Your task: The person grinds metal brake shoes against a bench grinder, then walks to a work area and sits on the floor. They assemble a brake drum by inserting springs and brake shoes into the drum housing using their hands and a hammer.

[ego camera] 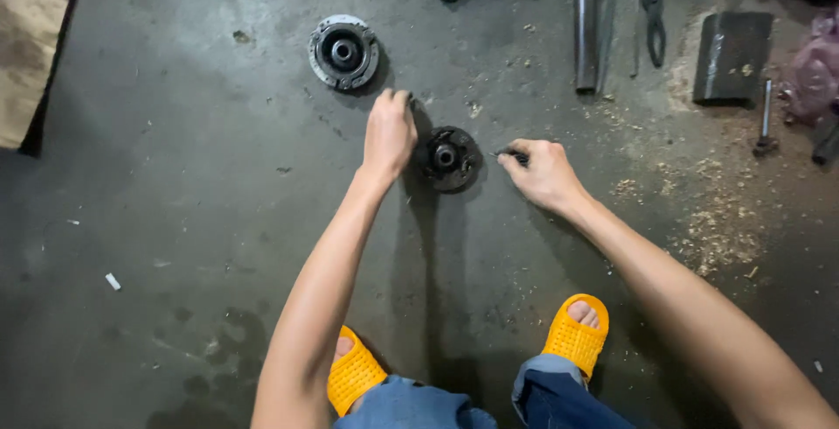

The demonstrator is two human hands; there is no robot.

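**Two hands at a dark hub on the workshop floor**

The small round hub (447, 158) lay on the stained concrete floor (175, 184). The left hand (389, 132), at its nine o'clock, was curled shut beside the rim, probably steadying it. The right hand (544, 171), at three o'clock, pinched a thin dark tool (511, 155). Sawdust (717, 228) lay scattered at four o'clock.

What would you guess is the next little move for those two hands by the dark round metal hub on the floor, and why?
Probably the right hand brings its small dark tool onto the dark round metal hub, since the tip already points at it while the left hand rests at its edge.
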